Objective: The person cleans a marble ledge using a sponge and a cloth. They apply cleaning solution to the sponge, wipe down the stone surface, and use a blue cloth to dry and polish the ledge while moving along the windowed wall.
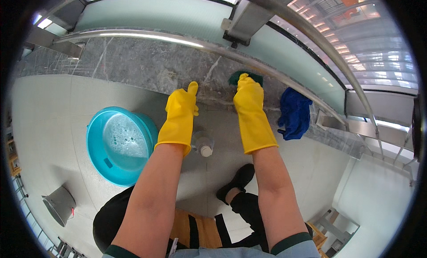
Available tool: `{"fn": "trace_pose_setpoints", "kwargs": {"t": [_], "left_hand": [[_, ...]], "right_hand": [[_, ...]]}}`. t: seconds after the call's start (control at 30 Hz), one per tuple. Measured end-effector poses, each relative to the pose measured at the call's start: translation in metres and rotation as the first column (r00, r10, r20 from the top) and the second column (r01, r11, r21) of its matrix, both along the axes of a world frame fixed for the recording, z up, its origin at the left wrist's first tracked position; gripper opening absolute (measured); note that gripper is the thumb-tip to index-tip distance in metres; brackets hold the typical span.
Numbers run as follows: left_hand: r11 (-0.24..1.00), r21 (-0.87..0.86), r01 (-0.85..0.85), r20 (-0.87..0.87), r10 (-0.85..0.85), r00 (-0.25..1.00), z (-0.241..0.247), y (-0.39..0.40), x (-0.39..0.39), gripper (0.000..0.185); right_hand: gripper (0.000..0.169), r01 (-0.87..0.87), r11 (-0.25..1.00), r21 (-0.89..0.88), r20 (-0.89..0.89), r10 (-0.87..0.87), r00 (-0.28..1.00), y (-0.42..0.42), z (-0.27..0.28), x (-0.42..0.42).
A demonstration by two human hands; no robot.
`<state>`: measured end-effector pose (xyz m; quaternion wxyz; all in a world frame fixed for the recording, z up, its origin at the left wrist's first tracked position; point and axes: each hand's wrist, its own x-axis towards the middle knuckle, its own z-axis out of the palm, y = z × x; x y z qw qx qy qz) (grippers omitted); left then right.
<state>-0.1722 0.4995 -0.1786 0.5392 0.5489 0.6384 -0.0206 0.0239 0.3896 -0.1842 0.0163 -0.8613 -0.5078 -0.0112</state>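
Both my hands wear yellow rubber gloves. My right hand (248,91) is closed on a dark green scouring pad (237,77), pressed against the grey marble ledge (133,61) below the metal rail. At the ledge's front edge is my left hand (182,99), its thumb raised and its fingers curled; whether it grips anything cannot be told. A blue cloth (295,113) drapes over the ledge to the right of my right hand. Between my forearms, a clear plastic bottle (203,143) with a white cap stands on the floor. A turquoise basin (93,151) of soapy water sits at left.
A metal handrail (150,35) runs above the ledge, with frosted glass panels (160,13) behind it. A grey bucket (60,206) is on the tiled floor at lower left. A wooden slatted seat (196,229) is beneath me, near my black shoe (242,178).
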Motion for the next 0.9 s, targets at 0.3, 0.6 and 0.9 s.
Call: {"fn": "trace_pose_setpoints", "kwargs": {"t": [0.3,0.6,0.9], "left_hand": [[1.0,-0.013,-0.01,-0.018,0.01,1.0,0.001,0.004,0.001,0.072],[1.0,-0.005,0.018,-0.063,-0.018,0.998,-0.005,0.009,-0.009,0.073],[1.0,0.011,-0.009,-0.074,0.01,0.997,0.001,0.009,-0.008,0.074]], "right_hand": [[0.023,-0.032,0.986,0.162,-0.142,0.055,0.988,0.006,0.009,-0.013],[0.028,0.068,0.992,-0.103,-0.2,-0.087,0.976,0.015,0.016,-0.025],[0.033,-0.123,0.99,-0.071,-0.016,0.122,0.992,-0.001,-0.011,-0.051]]}}
